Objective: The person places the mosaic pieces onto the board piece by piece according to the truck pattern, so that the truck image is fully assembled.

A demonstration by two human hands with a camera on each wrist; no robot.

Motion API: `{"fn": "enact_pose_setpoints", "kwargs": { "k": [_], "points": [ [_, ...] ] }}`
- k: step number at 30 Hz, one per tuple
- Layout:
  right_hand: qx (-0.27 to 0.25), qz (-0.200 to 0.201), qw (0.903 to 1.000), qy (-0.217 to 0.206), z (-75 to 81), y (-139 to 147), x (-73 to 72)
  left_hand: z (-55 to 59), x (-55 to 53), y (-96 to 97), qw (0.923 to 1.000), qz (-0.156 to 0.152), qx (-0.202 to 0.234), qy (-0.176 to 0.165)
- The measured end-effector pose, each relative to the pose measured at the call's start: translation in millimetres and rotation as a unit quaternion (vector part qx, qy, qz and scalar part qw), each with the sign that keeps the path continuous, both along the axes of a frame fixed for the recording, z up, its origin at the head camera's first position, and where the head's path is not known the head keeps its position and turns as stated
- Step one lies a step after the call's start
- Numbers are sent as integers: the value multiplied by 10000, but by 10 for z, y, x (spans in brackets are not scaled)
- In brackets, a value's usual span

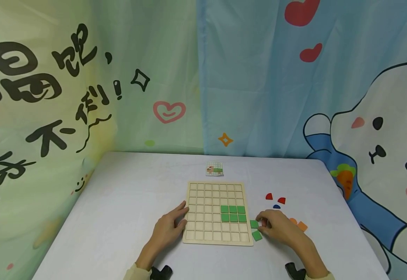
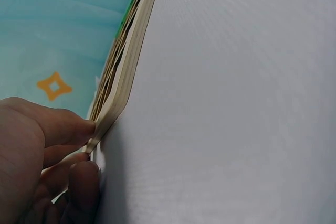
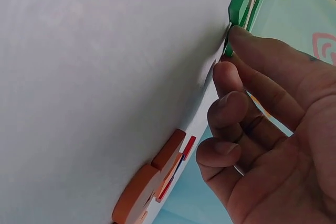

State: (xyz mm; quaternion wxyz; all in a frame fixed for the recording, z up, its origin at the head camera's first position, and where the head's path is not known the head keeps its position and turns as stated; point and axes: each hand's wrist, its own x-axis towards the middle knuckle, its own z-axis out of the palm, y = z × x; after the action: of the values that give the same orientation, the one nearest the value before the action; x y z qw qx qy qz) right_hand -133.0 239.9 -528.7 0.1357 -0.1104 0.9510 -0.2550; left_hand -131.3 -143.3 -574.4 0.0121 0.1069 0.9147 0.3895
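- Head view: grid board (image 1: 208, 217) lies flat on the table (image 1: 119, 217), roughly midway between left and right edges; six green tiles (image 1: 233, 209) sit in it, two rows of three, at its right side
- Left hand (image 1: 167, 229): thumb and forefinger apart, touching board's left side; left wrist view adds the board's rounded corner and side thickness
- Right hand (image 1: 280, 226): thumb and forefinger at two loose green tiles (image 1: 257, 235), just off the board on the side facing the table's right edge; right wrist view shows green at the fingertips, cannot tell whether fingers are clamped on it
- Orange pieces (image 1: 302, 226): partly covered by right hand in head view; right wrist view shows their thickness and one curved side
- Red pieces (image 1: 269, 196), blue piece (image 1: 276, 206): beyond right hand, towards table's far right corner
- Picture card (image 1: 214, 169): between board and table's far edge
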Motion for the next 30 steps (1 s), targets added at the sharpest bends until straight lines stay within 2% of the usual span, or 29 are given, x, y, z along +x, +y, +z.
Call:
{"fn": "enact_pose_setpoints", "kwargs": {
  "k": [12,22,30],
  "points": [
    [113,-162,9998,-8,-2,-6,-12,-3,-5,3,10000,-9,13,49],
    [-179,-97,9998,20,45,-23,-5,-14,-13,-1,10000,13,-55,82],
    [-199,-151,9997,48,67,-104,-20,-13,-14,5,10000,0,-12,41]
  ]
}}
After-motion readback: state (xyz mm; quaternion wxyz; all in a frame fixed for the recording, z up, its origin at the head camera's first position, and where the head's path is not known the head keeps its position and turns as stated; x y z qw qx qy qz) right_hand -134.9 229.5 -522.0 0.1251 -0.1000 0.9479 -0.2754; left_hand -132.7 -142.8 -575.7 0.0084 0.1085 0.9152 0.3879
